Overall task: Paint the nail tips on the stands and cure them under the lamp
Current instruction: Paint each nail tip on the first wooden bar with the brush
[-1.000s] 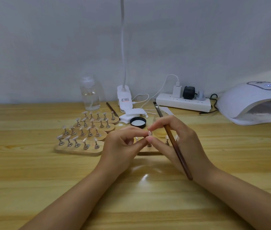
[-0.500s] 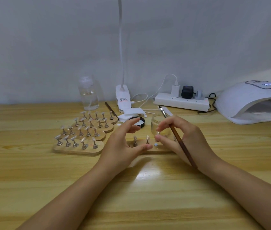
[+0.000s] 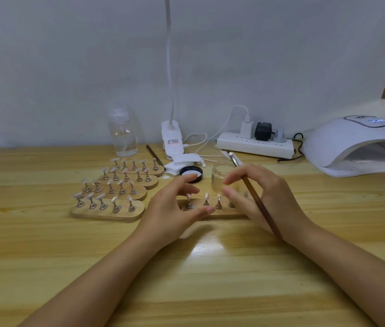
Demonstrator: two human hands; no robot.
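Note:
A wooden stand [image 3: 212, 212] with several metal pegs carrying nail tips lies between my hands at the table's middle. My left hand [image 3: 172, 208] hovers over its left end with fingers spread and relaxed, thumb near its front edge. My right hand [image 3: 259, 197] is at its right end and holds a brown brush [image 3: 255, 199] that leans back across the hand, bristles up by a small clear jar [image 3: 222, 177]. The white curing lamp [image 3: 356, 147] sits at the far right, its mouth facing left.
Several more wooden stands [image 3: 109, 212] with nail tips are stacked in rows on the left. Behind them are a clear bottle [image 3: 123, 135], a black lid [image 3: 191, 172], a second brush [image 3: 155, 155], a clip lamp [image 3: 172, 140] and a power strip [image 3: 255, 146] by the wall.
My hands have parted from where they pinched together over the stand. The left hand's fingers opened and both hands drew back to the stand's ends, uncovering the pegs between them.

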